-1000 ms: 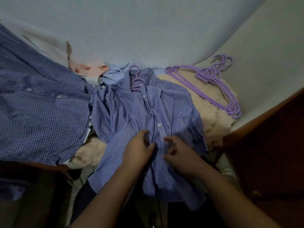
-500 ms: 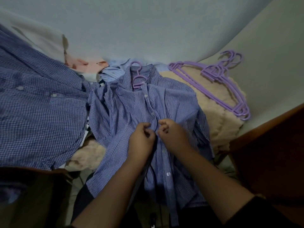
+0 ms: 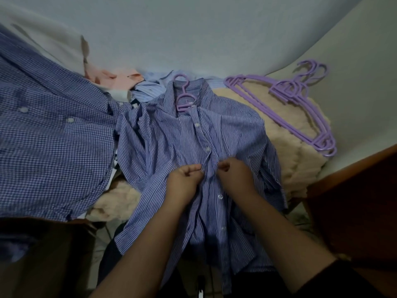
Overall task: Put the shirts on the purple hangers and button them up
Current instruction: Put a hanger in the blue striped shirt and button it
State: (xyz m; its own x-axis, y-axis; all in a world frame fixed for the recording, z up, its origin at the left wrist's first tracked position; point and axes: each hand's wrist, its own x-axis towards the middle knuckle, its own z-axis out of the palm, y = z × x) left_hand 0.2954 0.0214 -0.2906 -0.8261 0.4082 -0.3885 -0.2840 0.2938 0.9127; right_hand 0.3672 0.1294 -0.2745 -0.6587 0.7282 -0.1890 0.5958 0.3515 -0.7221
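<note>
We see the striped shirt [image 3: 171, 151] lying flat on its purple hanger [image 3: 184, 97]. Left hand [image 3: 184, 179] and right hand [image 3: 234, 175] each pinch the placket mid-front, grip clenched on fabric.

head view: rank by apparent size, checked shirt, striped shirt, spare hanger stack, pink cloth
1. checked shirt and striped shirt: look alike in area, and the checked one is cut off by the frame's left edge, so unranked.
2. spare hanger stack
3. pink cloth, mostly buried, only a patch shows.
</note>
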